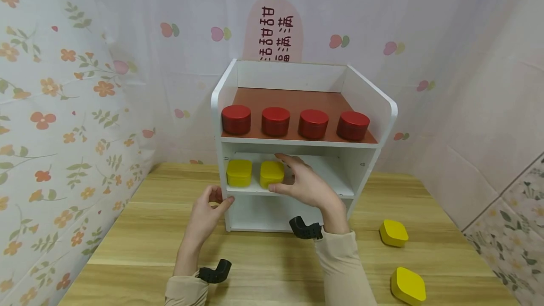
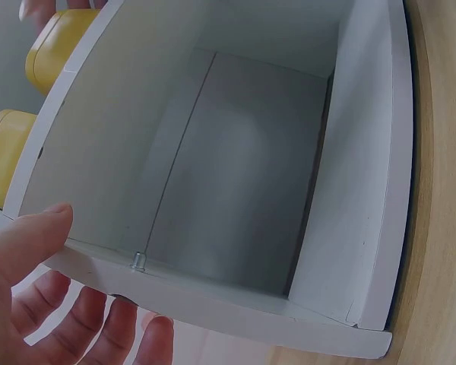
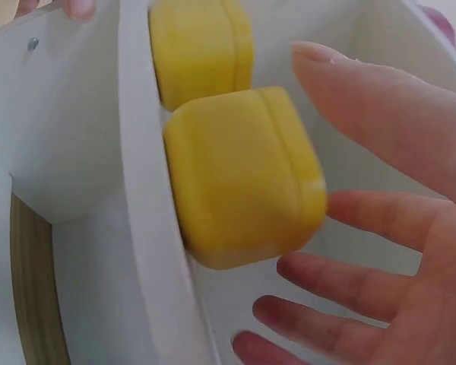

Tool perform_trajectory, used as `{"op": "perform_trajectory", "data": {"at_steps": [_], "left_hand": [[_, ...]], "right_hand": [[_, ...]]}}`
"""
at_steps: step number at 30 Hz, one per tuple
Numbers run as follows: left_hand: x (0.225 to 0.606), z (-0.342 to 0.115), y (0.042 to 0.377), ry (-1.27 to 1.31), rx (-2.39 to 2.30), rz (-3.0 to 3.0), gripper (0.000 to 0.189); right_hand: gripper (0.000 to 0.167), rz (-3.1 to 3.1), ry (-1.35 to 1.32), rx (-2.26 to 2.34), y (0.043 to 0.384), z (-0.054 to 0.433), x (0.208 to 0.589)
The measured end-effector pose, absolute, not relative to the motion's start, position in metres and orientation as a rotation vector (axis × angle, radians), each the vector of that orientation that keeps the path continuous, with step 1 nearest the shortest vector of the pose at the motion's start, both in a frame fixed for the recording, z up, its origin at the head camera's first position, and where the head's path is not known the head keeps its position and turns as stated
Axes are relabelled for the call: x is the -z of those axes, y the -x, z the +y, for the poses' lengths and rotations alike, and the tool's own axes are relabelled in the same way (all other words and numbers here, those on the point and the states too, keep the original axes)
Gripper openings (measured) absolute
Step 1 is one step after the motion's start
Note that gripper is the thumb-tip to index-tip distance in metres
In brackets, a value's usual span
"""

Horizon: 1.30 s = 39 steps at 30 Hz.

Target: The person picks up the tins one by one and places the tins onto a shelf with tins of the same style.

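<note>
The right hand [image 1: 307,184] is open around a yellow box [image 1: 272,174] on the middle level of a white shelf [image 1: 293,77], its thumb and fingers spread rather than clenched; one fingertip seems to touch the box, though the blurred wrist view leaves that uncertain. To this hand's left, past that box, sits another yellow box [image 1: 239,173]. Above the hand, on the top level, stand four red tins [image 1: 313,125]. The left hand [image 1: 207,216] grips the shelf's left side. Right of the right hand, two loose boxes [image 1: 408,287] lie on the desk [image 1: 263,273].
</note>
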<state>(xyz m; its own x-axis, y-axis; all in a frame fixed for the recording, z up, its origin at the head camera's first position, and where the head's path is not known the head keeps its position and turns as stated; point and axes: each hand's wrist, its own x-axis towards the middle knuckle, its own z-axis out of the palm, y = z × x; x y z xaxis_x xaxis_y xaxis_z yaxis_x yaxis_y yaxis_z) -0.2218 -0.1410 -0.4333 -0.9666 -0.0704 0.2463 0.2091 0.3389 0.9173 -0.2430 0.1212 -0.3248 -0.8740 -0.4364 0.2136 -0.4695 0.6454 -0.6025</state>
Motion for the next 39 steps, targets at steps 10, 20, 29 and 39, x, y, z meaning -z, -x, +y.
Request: {"op": "perform_trajectory", "data": {"at_steps": [10, 20, 29, 39], "left_hand": [[0.433, -0.142, 0.222, 0.136, 1.686, -2.352, 0.026], [0.430, -0.143, 0.222, 0.158, 1.666, -2.354, 0.026], [0.435, -0.143, 0.219, 0.128, 1.676, -2.375, 0.028], [0.434, -0.142, 0.220, 0.135, 1.677, -2.380, 0.028]], "right_hand": [[0.074, -2.744, -0.745, -1.028, 0.206, 0.139, 0.324], [0.065, -2.685, -0.796, -1.134, 0.170, 0.172, 0.334], [0.046, -2.764, -0.610, -1.153, 0.146, 0.218, 0.355], [0.032, -2.668, -0.620, -1.140, 0.132, 0.276, 0.380]]}}
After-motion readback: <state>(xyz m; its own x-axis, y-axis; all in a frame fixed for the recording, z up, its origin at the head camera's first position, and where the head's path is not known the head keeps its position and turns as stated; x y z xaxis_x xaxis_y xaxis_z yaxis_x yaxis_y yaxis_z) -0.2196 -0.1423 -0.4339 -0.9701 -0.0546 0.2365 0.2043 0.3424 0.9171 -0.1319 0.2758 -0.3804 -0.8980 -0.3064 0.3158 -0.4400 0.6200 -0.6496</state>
